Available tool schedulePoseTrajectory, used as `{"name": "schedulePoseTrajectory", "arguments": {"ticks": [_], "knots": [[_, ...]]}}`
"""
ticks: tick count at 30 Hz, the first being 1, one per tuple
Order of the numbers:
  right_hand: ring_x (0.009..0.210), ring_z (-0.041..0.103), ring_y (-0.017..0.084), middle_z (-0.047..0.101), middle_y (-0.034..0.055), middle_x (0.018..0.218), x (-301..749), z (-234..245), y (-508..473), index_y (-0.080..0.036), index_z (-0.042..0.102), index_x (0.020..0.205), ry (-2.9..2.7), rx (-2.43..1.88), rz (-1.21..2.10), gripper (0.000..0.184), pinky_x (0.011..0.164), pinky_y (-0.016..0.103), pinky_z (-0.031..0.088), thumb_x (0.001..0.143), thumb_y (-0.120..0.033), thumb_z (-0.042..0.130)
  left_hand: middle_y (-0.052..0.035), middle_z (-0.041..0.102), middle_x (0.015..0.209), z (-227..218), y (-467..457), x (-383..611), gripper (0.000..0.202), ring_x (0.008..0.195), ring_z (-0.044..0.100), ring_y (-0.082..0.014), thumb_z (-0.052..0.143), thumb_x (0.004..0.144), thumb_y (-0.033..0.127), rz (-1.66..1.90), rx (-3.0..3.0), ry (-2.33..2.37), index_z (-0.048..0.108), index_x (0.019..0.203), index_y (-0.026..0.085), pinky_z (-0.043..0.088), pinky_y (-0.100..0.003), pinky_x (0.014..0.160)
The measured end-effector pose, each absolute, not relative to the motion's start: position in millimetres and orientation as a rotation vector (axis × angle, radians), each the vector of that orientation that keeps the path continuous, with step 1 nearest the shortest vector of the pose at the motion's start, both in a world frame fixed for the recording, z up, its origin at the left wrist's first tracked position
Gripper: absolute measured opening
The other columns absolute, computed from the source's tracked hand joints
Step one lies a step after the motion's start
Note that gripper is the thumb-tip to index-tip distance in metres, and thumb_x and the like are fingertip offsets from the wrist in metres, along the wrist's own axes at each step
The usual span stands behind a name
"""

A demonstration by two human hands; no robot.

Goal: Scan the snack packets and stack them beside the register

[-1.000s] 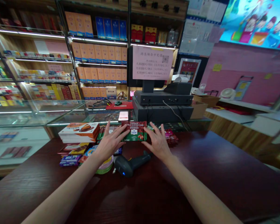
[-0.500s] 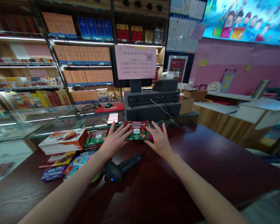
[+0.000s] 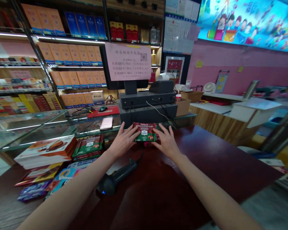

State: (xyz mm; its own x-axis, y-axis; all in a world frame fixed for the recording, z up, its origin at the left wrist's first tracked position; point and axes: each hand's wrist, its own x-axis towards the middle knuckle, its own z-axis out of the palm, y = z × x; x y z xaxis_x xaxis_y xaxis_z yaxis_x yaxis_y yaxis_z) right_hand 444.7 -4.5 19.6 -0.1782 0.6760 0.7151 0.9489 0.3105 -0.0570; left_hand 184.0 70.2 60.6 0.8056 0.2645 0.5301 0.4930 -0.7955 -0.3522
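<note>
A dark-red and green packet of almond chocolate [image 3: 144, 132] stands between my hands above the dark wooden counter. My left hand [image 3: 124, 140] has its fingers over the packet's left edge, with the thumb raised. At the right edge, my right hand [image 3: 167, 142] grips with its fingertips, other fingers spread. Part of a pink packet [image 3: 148, 144] shows behind and below, mostly hidden. A black barcode scanner [image 3: 116, 177] lies near my left forearm. To the left are more green chocolate packets [image 3: 88, 147], a white and orange box [image 3: 46, 150] and several snack packs [image 3: 36, 190].
Behind the counter stands a cash register [image 3: 148, 100] with a pink paper sign [image 3: 128, 62] on its screen. A phone [image 3: 107, 123] rests on the glass display case [image 3: 38, 127]. The scanner's cable [image 3: 141, 156] runs back toward the packets.
My view has turned a little to the right, so the shelves and snack packs sit further left. Both hands stay on the chocolate packet, which has shifted slightly right in view.
</note>
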Motion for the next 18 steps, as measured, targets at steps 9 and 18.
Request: {"name": "schedulePoseTrajectory", "arguments": {"ticks": [9, 18], "knots": [[0.147, 0.038, 0.033, 0.062, 0.0125, 0.14, 475, 15, 6, -0.019, 0.051, 0.142, -1.948, -1.533, -0.484, 0.053, 0.119, 0.07, 0.015, 0.09, -0.028, 0.06, -0.0115, 0.051, 0.152, 54, 77, 219, 0.055, 0.142, 0.045, -0.0311, 0.067, 0.089, 0.027, -0.606, -2.567, -0.593, 0.052, 0.142, 0.021, 0.013, -0.064, 0.124], [0.146, 0.038, 0.034, 0.061, 0.0162, 0.141, 492, 14, 15, -0.016, 0.053, 0.139, -1.997, -1.58, -0.444, 0.054, 0.118, 0.072, 0.014, 0.087, -0.027, 0.061, -0.0122, 0.054, 0.15, 42, 80, 238, 0.054, 0.141, 0.047, -0.0315, 0.069, 0.088, 0.03, -0.598, -2.596, -0.674, 0.054, 0.139, 0.021, 0.017, -0.062, 0.124]]}}
